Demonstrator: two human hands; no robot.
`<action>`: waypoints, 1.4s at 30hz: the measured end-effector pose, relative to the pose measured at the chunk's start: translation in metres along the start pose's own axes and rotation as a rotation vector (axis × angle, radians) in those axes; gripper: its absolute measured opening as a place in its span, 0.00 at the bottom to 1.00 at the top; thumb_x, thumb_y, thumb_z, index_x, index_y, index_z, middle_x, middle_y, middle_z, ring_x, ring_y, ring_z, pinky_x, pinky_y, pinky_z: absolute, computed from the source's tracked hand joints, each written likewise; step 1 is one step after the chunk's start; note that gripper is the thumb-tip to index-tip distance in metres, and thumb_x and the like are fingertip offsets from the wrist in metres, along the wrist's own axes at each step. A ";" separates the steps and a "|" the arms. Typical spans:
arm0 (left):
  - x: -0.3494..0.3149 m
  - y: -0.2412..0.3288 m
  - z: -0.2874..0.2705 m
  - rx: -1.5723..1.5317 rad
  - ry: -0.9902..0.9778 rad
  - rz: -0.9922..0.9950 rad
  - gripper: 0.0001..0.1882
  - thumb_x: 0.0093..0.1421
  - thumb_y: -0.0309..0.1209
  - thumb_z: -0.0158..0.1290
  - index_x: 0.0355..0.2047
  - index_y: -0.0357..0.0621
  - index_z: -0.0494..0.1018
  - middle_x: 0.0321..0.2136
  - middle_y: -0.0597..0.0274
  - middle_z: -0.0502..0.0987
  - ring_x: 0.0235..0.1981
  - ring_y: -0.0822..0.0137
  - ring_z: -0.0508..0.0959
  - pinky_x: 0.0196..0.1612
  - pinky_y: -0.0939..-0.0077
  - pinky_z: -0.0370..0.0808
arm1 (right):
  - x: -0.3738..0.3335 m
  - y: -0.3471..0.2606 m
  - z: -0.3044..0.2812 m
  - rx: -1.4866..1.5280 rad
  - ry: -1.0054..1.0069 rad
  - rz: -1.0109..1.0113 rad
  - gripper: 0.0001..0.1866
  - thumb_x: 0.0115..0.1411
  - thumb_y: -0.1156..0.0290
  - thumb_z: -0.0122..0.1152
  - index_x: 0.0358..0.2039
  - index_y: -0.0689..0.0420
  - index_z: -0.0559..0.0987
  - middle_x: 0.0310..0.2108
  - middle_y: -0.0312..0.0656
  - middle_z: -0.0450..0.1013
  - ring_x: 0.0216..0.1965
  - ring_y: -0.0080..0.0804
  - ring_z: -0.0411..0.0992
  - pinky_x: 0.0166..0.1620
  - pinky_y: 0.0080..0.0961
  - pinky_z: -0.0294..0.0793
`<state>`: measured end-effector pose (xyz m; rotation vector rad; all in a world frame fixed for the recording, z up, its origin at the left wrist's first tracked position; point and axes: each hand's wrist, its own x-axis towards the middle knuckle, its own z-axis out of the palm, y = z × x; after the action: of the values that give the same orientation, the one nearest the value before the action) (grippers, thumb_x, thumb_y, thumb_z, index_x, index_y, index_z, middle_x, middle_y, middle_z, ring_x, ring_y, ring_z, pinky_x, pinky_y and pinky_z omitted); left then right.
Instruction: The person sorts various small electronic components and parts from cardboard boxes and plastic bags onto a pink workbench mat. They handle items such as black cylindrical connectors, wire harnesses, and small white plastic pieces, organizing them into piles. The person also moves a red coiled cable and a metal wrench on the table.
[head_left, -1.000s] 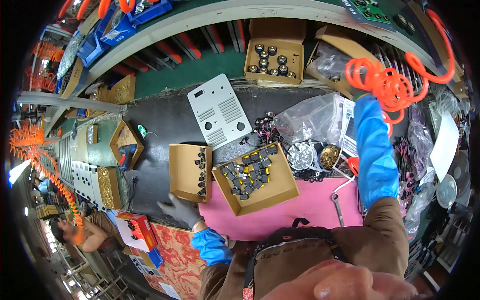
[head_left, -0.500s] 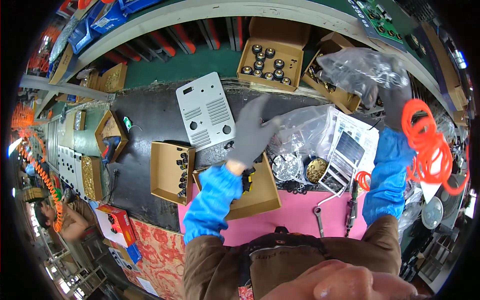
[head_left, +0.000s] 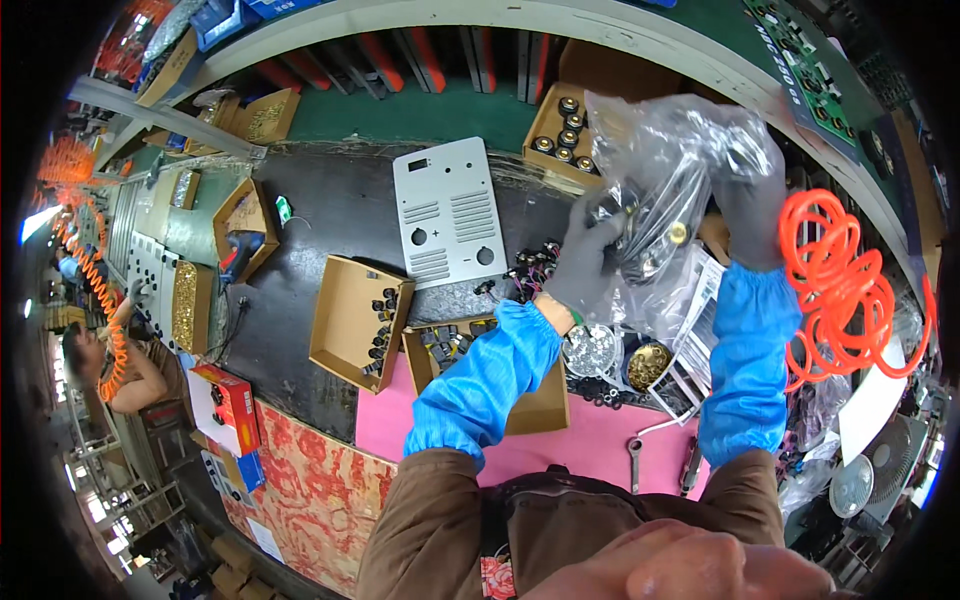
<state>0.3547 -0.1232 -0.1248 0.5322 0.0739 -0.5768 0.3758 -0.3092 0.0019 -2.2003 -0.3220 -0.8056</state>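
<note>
A clear plastic bag (head_left: 640, 135) with dark round parts inside hangs over the right part of the bench. My right hand (head_left: 752, 220), in a grey glove, is closed on its upper right side. At its lower left, my left hand (head_left: 583, 262), also gloved, has its fingers bent around the bag and the black parts showing through it. Just left of that hand lies a cluster of small black parts (head_left: 530, 270). Beyond it rests a silver slotted panel (head_left: 452, 215). An open cardboard box (head_left: 535, 408) sits partly under my left sleeve.
Another cardboard box (head_left: 340, 330) with black parts stands on the left. Farther back, one box (head_left: 540, 158) holds round black knobs. A dish of washers (head_left: 590, 352), a tin of brass pieces (head_left: 648, 367) and a wrench (head_left: 635, 465) lie near me. An orange coiled hose (head_left: 840, 290) hangs right.
The plastic bag has come nearer and to the left in my right hand. My left hand, open before, has moved right and closed on the bag. The whole view has shifted somewhat.
</note>
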 end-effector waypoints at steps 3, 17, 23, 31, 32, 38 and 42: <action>0.015 0.030 0.009 0.213 0.099 0.146 0.33 0.61 0.27 0.55 0.64 0.43 0.55 0.54 0.52 0.68 0.53 0.63 0.71 0.57 0.71 0.70 | 0.014 0.058 0.033 0.788 0.116 0.420 0.09 0.62 0.69 0.57 0.36 0.61 0.79 0.32 0.43 0.76 0.33 0.33 0.74 0.40 0.25 0.71; 0.100 0.080 -0.116 1.262 0.185 0.409 0.31 0.56 0.28 0.56 0.61 0.41 0.65 0.55 0.50 0.72 0.55 0.55 0.74 0.55 0.66 0.72 | -0.071 0.078 0.077 -0.407 -0.242 0.461 0.19 0.60 0.59 0.60 0.48 0.57 0.77 0.43 0.51 0.77 0.44 0.50 0.76 0.46 0.37 0.75; 0.123 0.078 -0.072 2.029 0.192 0.291 0.21 0.54 0.39 0.60 0.47 0.46 0.76 0.45 0.53 0.75 0.48 0.50 0.76 0.49 0.60 0.74 | -0.131 0.073 0.108 -0.689 -0.697 0.853 0.24 0.54 0.49 0.65 0.40 0.55 0.76 0.33 0.50 0.78 0.38 0.50 0.77 0.42 0.44 0.74; 0.153 0.067 -0.095 1.914 0.127 0.548 0.12 0.57 0.41 0.57 0.31 0.45 0.78 0.37 0.56 0.76 0.39 0.51 0.78 0.41 0.57 0.75 | -0.160 0.118 0.138 -0.269 -0.344 0.940 0.16 0.60 0.57 0.58 0.36 0.59 0.77 0.33 0.50 0.77 0.41 0.49 0.76 0.42 0.44 0.74; 0.156 0.070 -0.094 1.834 0.135 0.619 0.13 0.57 0.41 0.56 0.31 0.44 0.78 0.35 0.55 0.77 0.38 0.50 0.78 0.40 0.58 0.75 | -0.163 0.124 0.135 -0.128 -0.265 0.991 0.15 0.61 0.60 0.56 0.35 0.60 0.77 0.33 0.50 0.77 0.40 0.49 0.76 0.41 0.43 0.74; 0.164 0.119 -0.063 1.279 0.089 0.483 0.11 0.59 0.33 0.56 0.35 0.38 0.78 0.30 0.57 0.78 0.30 0.64 0.79 0.31 0.71 0.76 | -0.057 0.094 0.077 0.337 -0.012 0.642 0.13 0.66 0.69 0.48 0.36 0.62 0.80 0.30 0.44 0.77 0.33 0.32 0.76 0.40 0.28 0.74; 0.137 0.151 0.009 0.872 0.013 0.464 0.13 0.62 0.33 0.55 0.39 0.32 0.77 0.34 0.61 0.78 0.30 0.71 0.79 0.33 0.77 0.79 | 0.002 0.050 0.045 0.563 0.100 0.682 0.15 0.67 0.66 0.49 0.37 0.63 0.80 0.33 0.39 0.78 0.35 0.26 0.75 0.41 0.26 0.74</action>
<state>0.5508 -0.0895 -0.0767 1.3563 -0.2997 -0.1196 0.4199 -0.3104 -0.0482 -1.5690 0.2297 -0.3740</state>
